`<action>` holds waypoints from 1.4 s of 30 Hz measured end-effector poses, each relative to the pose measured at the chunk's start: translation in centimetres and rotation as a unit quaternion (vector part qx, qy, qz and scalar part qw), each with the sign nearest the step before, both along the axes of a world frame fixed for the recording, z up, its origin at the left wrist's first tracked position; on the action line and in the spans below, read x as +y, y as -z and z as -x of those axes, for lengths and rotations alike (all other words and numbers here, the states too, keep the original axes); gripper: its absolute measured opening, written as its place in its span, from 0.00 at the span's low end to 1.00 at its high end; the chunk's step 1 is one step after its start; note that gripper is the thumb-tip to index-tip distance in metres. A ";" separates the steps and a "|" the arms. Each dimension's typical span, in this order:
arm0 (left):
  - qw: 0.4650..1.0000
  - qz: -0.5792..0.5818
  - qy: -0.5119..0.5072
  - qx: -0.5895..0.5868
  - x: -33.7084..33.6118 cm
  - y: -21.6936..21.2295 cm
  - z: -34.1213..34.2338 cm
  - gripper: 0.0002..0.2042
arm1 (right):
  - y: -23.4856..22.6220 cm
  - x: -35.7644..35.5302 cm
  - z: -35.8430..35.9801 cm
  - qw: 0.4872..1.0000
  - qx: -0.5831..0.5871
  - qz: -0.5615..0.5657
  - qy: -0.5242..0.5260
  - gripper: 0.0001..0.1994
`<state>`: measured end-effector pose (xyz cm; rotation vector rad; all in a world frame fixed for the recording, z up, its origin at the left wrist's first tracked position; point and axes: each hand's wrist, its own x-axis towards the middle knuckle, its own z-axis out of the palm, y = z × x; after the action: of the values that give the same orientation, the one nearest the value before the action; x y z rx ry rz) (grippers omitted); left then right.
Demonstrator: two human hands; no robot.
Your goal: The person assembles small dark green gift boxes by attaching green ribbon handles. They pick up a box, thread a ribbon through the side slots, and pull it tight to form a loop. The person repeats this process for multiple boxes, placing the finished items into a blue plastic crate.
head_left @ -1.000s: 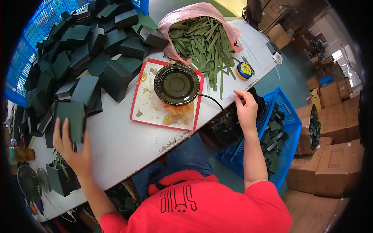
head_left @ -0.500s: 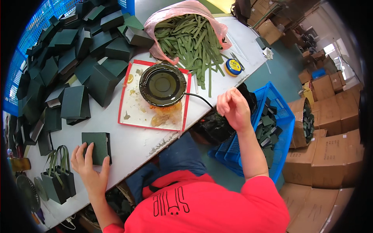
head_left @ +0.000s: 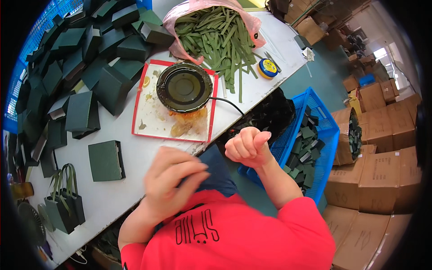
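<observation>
My left hand (head_left: 173, 179) is in the air over the table's front edge, in front of my shirt. It is smeared by motion, with the fingers bent, and I cannot see anything in it. To its right, my right hand (head_left: 248, 146) is raised beside the table edge, fingers curled in and thumb up. Whatever it may hold is hidden inside the fingers. A dark green box (head_left: 106, 161) lies by itself on the white table, left of my left hand and apart from it. Farther left stand small dark green bags (head_left: 64, 209) with green ribbon handles.
A round black pot (head_left: 185, 87) of dark liquid sits on a red-edged board (head_left: 140, 121), its cable running over the table edge. Behind is a pink bag (head_left: 177, 15) of green ribbon strips. Dark green boxes (head_left: 82, 112) pile up left. Blue crates (head_left: 330, 155) and cartons (head_left: 382, 180) stand right.
My left hand has let go of the green box and moved right, toward my right hand. My right hand has come down and left, its fingers still curled.
</observation>
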<state>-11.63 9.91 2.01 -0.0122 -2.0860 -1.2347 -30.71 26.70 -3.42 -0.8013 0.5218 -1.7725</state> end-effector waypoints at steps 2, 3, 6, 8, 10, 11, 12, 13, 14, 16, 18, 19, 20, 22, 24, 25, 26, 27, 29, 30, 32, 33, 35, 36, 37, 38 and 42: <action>0.998 -0.036 0.037 0.021 1.6 -0.3 1.8 0.15 | 0.3 -0.4 -1.0 1.000 0.019 -0.014 0.010 0.28; 0.997 -0.054 0.045 0.029 2.2 -0.4 2.6 0.15 | 0.4 -0.5 -1.4 0.999 0.032 -0.024 0.016 0.28; 0.997 -0.055 0.050 0.038 2.8 -0.3 4.0 0.14 | 0.7 0.2 -2.6 0.985 0.055 -0.154 0.053 0.28; 0.997 -0.047 0.048 0.041 2.9 0.0 4.3 0.13 | 1.1 0.5 -3.2 0.973 0.062 -0.213 0.066 0.28; 0.997 -0.048 0.047 0.045 3.0 0.6 4.4 0.12 | 1.6 0.7 -3.4 0.971 0.048 -0.229 0.054 0.28; 0.997 -0.036 0.048 0.047 2.9 0.7 4.4 0.12 | 1.7 0.8 -3.4 0.971 0.040 -0.232 0.046 0.27; 0.997 -0.023 0.049 0.050 2.7 0.9 4.3 0.12 | 1.6 0.7 -3.4 0.970 0.041 -0.235 0.040 0.26; 0.997 -0.010 0.049 0.053 2.5 1.0 4.2 0.13 | 1.3 0.7 -3.3 0.970 0.042 -0.239 0.035 0.26; 0.997 -0.008 0.052 0.048 2.4 1.0 4.0 0.12 | 1.2 0.7 -3.2 0.969 0.043 -0.243 0.030 0.25; 0.998 -0.004 0.058 0.039 2.2 0.9 3.7 0.12 | 1.9 0.8 -3.0 0.969 0.095 -0.219 0.057 0.24; 0.997 -0.010 0.071 0.034 2.1 1.1 3.7 0.12 | 2.2 0.9 -2.9 0.968 0.132 -0.202 0.065 0.24; 0.996 -0.014 0.078 0.032 2.1 1.2 3.7 0.12 | 2.2 0.9 -2.7 0.968 0.143 -0.199 0.060 0.24; 0.996 -0.020 0.088 0.016 2.0 1.0 3.7 0.11 | 1.9 0.8 -2.6 0.967 0.155 -0.196 0.055 0.23; 0.993 -0.034 0.110 -0.017 1.8 0.6 3.6 0.10 | 0.4 0.9 -2.5 0.961 0.144 -0.237 0.014 0.23; 0.994 -0.020 0.105 -0.025 2.0 1.0 3.7 0.10 | 0.2 1.0 -2.6 0.959 0.127 -0.254 0.007 0.23; 0.994 -0.013 0.103 -0.029 2.2 1.2 3.7 0.11 | 1.0 1.2 -2.9 0.961 0.115 -0.249 0.019 0.24; 0.993 -0.001 0.118 -0.026 2.4 1.1 3.6 0.11 | 1.2 1.1 -2.9 0.968 0.091 -0.231 0.030 0.24; 0.991 0.011 0.132 -0.023 2.8 1.1 3.5 0.11 | 1.5 0.9 -3.0 0.974 0.066 -0.212 0.041 0.25; 0.988 0.008 0.153 -0.018 3.4 1.1 3.3 0.10 | 1.6 0.1 -2.5 0.987 -0.010 -0.147 0.060 0.26; 0.987 -0.007 0.159 -0.017 3.6 1.2 3.3 0.08 | 1.3 0.1 -2.1 0.987 0.003 -0.151 0.054 0.28; 0.986 -0.025 0.165 -0.018 3.5 1.3 3.3 0.06 | 1.0 0.7 -1.9 0.988 0.031 -0.145 0.033 0.29; 0.986 -0.026 0.165 -0.020 3.2 1.3 3.4 0.06 | 0.9 0.9 -1.9 0.989 0.044 -0.142 0.021 0.29; 0.985 -0.023 0.167 -0.031 2.7 1.2 3.3 0.06 | 0.9 1.1 -2.0 0.987 0.054 -0.150 0.013 0.29; 0.985 -0.017 0.168 -0.040 2.5 1.0 3.2 0.07 | 0.9 1.2 -2.0 0.986 0.061 -0.155 0.009 0.29; 0.984 -0.011 0.170 -0.048 2.4 0.9 3.2 0.07 | 1.0 1.3 -1.9 0.985 0.068 -0.159 0.004 0.29; 0.987 -0.032 0.151 -0.045 2.5 1.0 3.2 0.06 | 1.4 1.5 -1.9 0.984 0.071 -0.166 0.002 0.29; 0.993 -0.068 0.085 -0.038 2.9 1.2 3.7 0.07 | 1.3 1.8 -2.0 0.974 0.067 -0.215 -0.005 0.29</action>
<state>-15.35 12.80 0.84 -0.0830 -2.0953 -1.4987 -28.66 28.50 -4.73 -0.6164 0.9521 -1.5226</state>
